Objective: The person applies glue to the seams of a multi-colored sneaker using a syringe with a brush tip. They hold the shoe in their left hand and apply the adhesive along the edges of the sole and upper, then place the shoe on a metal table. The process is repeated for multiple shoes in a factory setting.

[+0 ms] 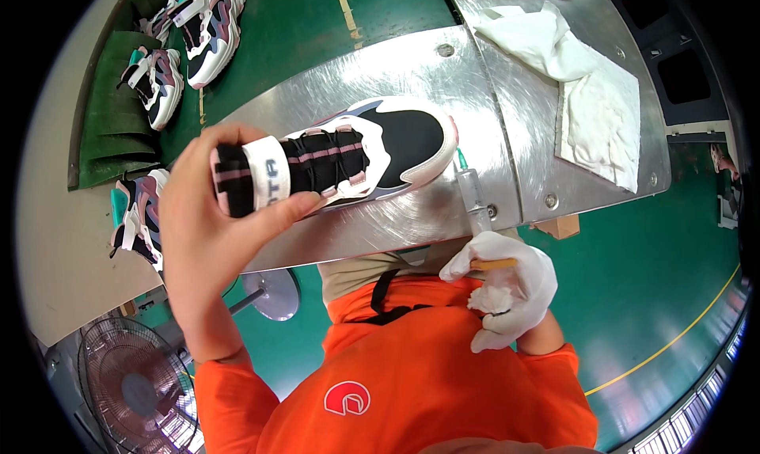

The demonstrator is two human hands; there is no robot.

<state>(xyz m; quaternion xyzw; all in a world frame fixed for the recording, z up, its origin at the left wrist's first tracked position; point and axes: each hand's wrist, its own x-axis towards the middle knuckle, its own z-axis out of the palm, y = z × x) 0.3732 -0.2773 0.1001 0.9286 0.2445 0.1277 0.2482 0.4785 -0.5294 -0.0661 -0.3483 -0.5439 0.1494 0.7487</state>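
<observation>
My bare left hand (pixel 210 216) is closed around the ankle end of a sneaker (pixel 408 141), black, white and mauve with a white strap. The shoe's toe points right, above the metal table. My right hand (pixel 522 292), in a white glove, grips a clear syringe (pixel 473 191) with a green needle tip. That tip is right by the sole edge at the toe; whether it touches cannot be made out. A yellowish stick (pixel 493 264) and a crumpled white wad (pixel 491 299) also sit in the gloved hand.
Under the shoe spreads a shiny metal table (pixel 317 90). White cloths (pixel 598 113) lie on its right part. Left, several similar sneakers (pixel 207 38) stand on a green belt (pixel 269 26) and by its edge. A fan (pixel 138 391) stands at the lower left.
</observation>
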